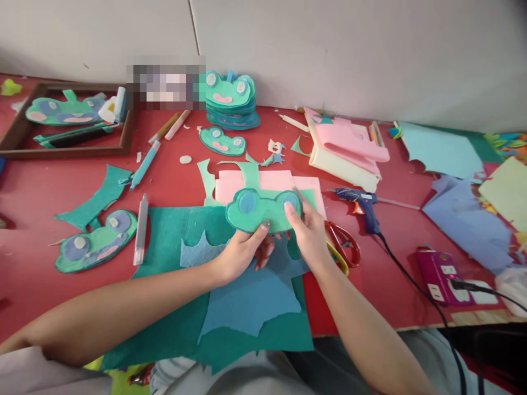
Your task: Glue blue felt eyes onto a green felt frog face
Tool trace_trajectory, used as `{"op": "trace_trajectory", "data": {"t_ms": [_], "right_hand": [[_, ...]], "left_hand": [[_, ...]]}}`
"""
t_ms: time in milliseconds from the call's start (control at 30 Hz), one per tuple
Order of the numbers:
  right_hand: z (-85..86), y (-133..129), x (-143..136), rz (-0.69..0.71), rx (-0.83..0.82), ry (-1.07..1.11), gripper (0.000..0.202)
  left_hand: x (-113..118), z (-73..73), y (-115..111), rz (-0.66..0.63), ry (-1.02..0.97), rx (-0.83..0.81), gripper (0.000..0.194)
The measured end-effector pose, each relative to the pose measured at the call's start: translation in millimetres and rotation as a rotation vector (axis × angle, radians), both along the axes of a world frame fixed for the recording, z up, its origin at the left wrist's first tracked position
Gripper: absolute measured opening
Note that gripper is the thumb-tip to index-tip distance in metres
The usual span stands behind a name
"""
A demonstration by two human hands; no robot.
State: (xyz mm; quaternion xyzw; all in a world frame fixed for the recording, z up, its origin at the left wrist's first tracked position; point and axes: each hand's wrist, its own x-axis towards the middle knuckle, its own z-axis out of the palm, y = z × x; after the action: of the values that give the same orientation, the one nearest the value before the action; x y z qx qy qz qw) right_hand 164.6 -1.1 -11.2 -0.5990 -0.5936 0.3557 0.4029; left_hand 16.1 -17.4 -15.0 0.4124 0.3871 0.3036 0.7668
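Between my two hands is a green felt frog face (263, 211) with two round blue eye patches. My left hand (251, 247) pinches its lower edge, thumb on the front and fingers curled beneath. Gripping the right end, my right hand (307, 219) has its thumb on the right blue eye patch. Under my hands lie a cut blue felt sheet (251, 302) and a larger dark green felt sheet (164, 236). Just beyond the held face are pink felt pieces (272, 180). Scissors (345, 247) with red and yellow handles lie beside my right wrist.
A blue glue gun (362, 206) trails a cord to a magenta power strip (442, 271) at right. Finished frog faces are stacked (230, 101) at the back; another (96, 244) lies left. A wooden frame (68, 151) holds pens. Blue felt scraps (465, 225) spread right.
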Motion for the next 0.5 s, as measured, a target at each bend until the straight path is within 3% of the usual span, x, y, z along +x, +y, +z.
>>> {"op": "trace_trajectory", "data": {"t_ms": [100, 500], "right_hand": [[-2.9, 0.1, -1.3, -0.029, -0.088, 0.176, 0.028], [-4.3, 1.0, 3.5, -0.054, -0.032, 0.195, 0.026]], "left_hand": [[0.0, -1.5, -0.3, -0.002, -0.016, 0.001, 0.044], [0.6, -0.1, -1.0, 0.014, 0.01, 0.012, 0.044]]}}
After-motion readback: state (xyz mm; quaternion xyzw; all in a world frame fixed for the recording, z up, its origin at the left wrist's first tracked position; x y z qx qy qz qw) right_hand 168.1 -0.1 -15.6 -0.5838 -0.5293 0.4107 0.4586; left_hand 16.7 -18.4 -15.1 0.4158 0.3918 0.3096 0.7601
